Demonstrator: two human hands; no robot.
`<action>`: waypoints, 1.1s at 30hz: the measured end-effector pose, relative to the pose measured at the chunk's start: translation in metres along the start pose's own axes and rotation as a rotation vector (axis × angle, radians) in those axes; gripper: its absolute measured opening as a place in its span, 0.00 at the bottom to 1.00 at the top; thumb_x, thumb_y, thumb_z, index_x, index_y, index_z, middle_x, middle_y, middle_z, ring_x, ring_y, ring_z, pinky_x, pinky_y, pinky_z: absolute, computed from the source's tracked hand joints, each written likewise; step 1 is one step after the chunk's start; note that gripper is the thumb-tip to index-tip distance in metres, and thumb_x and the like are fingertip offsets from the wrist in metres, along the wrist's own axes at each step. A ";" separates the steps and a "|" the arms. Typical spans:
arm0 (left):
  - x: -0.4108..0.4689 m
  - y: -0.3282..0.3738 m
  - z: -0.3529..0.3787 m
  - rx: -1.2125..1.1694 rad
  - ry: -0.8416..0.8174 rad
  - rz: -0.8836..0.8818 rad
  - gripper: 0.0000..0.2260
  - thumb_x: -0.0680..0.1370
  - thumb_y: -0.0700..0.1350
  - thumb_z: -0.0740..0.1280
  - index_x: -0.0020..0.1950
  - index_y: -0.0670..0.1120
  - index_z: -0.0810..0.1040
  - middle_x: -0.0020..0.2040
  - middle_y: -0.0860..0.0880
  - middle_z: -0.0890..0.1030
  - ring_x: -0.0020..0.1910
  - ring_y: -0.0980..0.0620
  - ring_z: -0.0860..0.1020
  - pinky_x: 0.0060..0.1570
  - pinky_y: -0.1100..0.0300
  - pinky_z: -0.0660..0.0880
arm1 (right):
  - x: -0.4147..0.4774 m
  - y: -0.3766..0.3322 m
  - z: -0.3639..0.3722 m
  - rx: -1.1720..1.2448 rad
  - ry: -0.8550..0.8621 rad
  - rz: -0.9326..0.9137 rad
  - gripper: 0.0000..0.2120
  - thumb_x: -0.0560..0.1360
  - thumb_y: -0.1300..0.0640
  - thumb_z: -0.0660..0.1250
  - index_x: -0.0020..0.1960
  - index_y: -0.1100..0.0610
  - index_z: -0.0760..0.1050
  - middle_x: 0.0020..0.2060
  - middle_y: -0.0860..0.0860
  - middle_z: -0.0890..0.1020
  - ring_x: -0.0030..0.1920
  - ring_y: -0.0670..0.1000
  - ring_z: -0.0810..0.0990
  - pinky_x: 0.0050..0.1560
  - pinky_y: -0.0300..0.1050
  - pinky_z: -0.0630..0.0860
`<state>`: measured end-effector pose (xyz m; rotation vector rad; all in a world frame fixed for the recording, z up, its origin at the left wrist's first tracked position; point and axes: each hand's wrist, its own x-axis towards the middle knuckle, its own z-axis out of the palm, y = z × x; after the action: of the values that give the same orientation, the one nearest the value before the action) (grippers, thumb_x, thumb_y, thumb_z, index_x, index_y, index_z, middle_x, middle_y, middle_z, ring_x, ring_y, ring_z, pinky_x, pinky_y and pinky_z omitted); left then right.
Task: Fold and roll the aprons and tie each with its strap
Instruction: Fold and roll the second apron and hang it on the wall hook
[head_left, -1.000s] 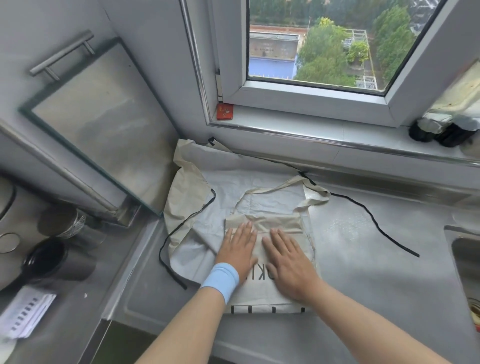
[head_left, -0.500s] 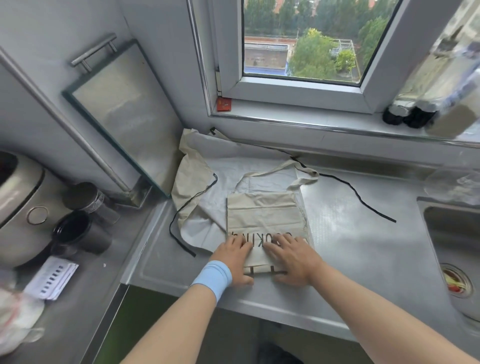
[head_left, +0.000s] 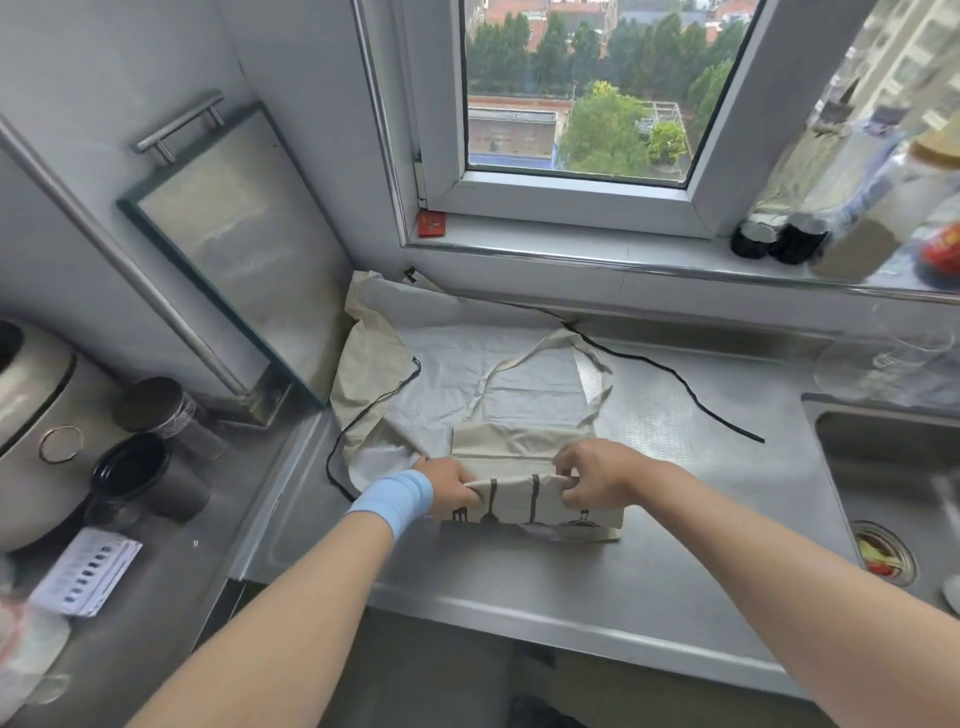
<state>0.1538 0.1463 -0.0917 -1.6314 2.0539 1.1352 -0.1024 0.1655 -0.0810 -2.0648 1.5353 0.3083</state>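
A beige apron (head_left: 511, 441), folded into a narrow strip, lies on the steel counter (head_left: 675, 519). Its near end, printed with black utensil shapes, is turned up and over. My left hand (head_left: 449, 486), with a blue wristband, pinches the left side of that turned edge. On the right side, my right hand (head_left: 592, 475) grips the same edge. The neck loop (head_left: 597, 374) lies open toward the window. A second, pale apron (head_left: 447, 364) is spread flat underneath, and its black strap (head_left: 691, 389) trails right across the counter.
A sink (head_left: 893, 467) with a strainer sits at the right. A framed metal panel (head_left: 234, 244) leans on the left wall. Dark cups (head_left: 140, 473) and a rice cooker (head_left: 26, 431) stand at the far left. Bottles (head_left: 789, 228) line the window sill.
My hands slid from the apron's middle to its near end, then lifted that end and turned it over away from me. The camera tilted up toward the window.
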 end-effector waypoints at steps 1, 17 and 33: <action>0.003 -0.001 -0.003 -0.056 0.004 -0.032 0.08 0.69 0.54 0.66 0.37 0.51 0.78 0.35 0.50 0.77 0.37 0.49 0.71 0.41 0.60 0.68 | 0.006 0.002 -0.002 0.021 0.013 -0.003 0.09 0.66 0.49 0.62 0.33 0.54 0.67 0.39 0.49 0.77 0.41 0.54 0.76 0.40 0.51 0.75; 0.082 0.035 0.016 0.450 0.587 0.349 0.22 0.71 0.46 0.69 0.66 0.49 0.74 0.68 0.46 0.74 0.66 0.43 0.72 0.63 0.49 0.69 | 0.085 0.037 0.015 -0.142 0.348 0.041 0.13 0.81 0.48 0.56 0.53 0.56 0.73 0.51 0.52 0.77 0.53 0.56 0.75 0.42 0.49 0.68; 0.089 -0.017 0.038 0.542 0.387 0.106 0.34 0.72 0.57 0.29 0.79 0.52 0.40 0.79 0.50 0.36 0.77 0.50 0.35 0.74 0.46 0.35 | 0.076 0.050 0.064 -0.137 0.174 0.036 0.36 0.74 0.34 0.34 0.79 0.45 0.36 0.76 0.47 0.35 0.78 0.49 0.35 0.77 0.47 0.35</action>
<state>0.1314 0.1108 -0.1809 -1.5509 2.4207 0.2390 -0.1158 0.1288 -0.1852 -2.2218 1.6976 0.2595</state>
